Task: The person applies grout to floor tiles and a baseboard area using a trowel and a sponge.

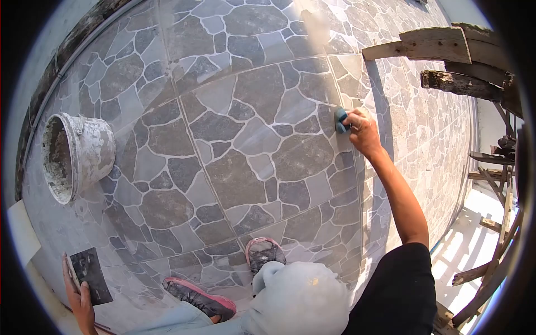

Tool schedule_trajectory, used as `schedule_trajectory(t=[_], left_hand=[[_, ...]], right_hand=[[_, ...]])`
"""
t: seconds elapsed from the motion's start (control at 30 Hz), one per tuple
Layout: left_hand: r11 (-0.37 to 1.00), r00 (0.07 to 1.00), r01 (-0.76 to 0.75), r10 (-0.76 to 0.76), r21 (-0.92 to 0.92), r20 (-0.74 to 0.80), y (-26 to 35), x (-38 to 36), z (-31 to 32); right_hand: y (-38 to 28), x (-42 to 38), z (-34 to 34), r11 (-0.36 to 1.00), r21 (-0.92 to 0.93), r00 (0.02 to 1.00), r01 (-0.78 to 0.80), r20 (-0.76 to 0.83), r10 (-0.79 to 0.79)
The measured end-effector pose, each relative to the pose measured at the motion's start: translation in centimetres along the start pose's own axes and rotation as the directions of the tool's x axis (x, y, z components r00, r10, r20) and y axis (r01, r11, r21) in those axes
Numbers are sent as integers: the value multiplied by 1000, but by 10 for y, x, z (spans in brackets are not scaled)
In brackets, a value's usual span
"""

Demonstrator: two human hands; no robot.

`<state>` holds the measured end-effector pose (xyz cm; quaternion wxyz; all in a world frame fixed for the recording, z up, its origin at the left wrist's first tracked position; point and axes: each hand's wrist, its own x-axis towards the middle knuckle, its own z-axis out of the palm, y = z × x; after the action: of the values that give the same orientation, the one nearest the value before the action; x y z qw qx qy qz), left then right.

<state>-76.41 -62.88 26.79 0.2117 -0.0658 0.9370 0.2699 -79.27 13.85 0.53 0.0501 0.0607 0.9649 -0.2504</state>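
My right hand (362,131) is closed around a small blue-green pad (341,120) and presses it to the stone-patterned tile floor (237,178), close to a tile seam. What the pad is made of is hard to tell. At the lower left, my left hand (81,298) grips a dark, flat rectangular plate (92,276) by its edge, thumb in front. The plate is tilted and has pale smears on it. Pale lines run between the grey stone shapes on the floor, and whitish haze covers parts of it.
A plaster-crusted bucket (92,151) stands on the left, its mouth turned toward the wall side. Rough wooden planks (435,44) and timbers (472,273) jut in along the right. My dusty shoes (201,297) are on the tiles below.
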Motion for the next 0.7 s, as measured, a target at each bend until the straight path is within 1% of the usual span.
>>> schedule_trajectory(t=[0.03,0.07,0.1,0.13,0.2,0.23,0.27,0.3,0.33,0.37,0.4,0.43,0.47,0.5,0.53,0.57,0.63,0.67,0.7], left_hand=[[1000,1000,2,-2,-11,-4,-5,-6,-4],[999,999,42,-41,33,-17,-10,-12,-12],[994,997,77,-75,79,-32,-16,-17,-19],[994,998,57,-54,91,-30,-21,-21,-24],[993,999,40,-38,109,-23,-19,-22,-24],[992,999,32,-31,125,-14,-16,-25,-22],[991,999,36,-35,127,-10,-8,-24,-17],[997,1000,-2,2,71,-7,2,-17,-9],[999,999,-40,40,14,-8,12,-9,-1],[999,999,-41,41,20,0,21,0,6],[993,997,-75,72,94,30,29,9,13],[980,993,-109,99,168,67,37,15,17],[979,991,-111,97,174,87,50,17,20],[944,979,-174,136,282,149,66,20,24],[893,961,-247,175,376,215,77,23,27],[891,954,-266,189,368,232,81,23,30],[808,928,-371,310,458,205,85,25,33],[808,923,-385,327,446,205,87,25,37],[848,920,-385,322,363,225,88,23,40]], right_hand=[[13,-51,3,998,-15,998,65,18,-65],[7,-87,1,999,-48,999,17,36,-15],[3,-108,1,996,-81,998,-33,49,37],[3,-103,2,996,-79,998,-40,49,44],[6,-51,8,998,-39,990,54,-127,-59],[3,-9,6,998,30,986,51,-161,-45],[5,41,5,996,-32,979,87,-184,-91],[11,94,6,992,-107,975,72,-202,-93],[10,142,6,989,-136,961,61,-258,-95],[20,190,10,989,-141,965,33,-254,-68],[29,224,18,977,-213,941,20,-325,-90],[13,230,13,955,-295,939,21,-321,-120],[43,247,36,969,-232,954,-85,-299,12],[37,220,32,967,-233,955,-106,-294,34],[21,185,20,965,-262,962,-10,-266,-62],[8,146,10,952,-292,958,91,-236,-164],[11,53,5,982,-186,993,36,-105,-56],[14,-6,9,983,-152,984,102,-127,-122],[19,-72,14,983,-132,982,125,-128,-142]])
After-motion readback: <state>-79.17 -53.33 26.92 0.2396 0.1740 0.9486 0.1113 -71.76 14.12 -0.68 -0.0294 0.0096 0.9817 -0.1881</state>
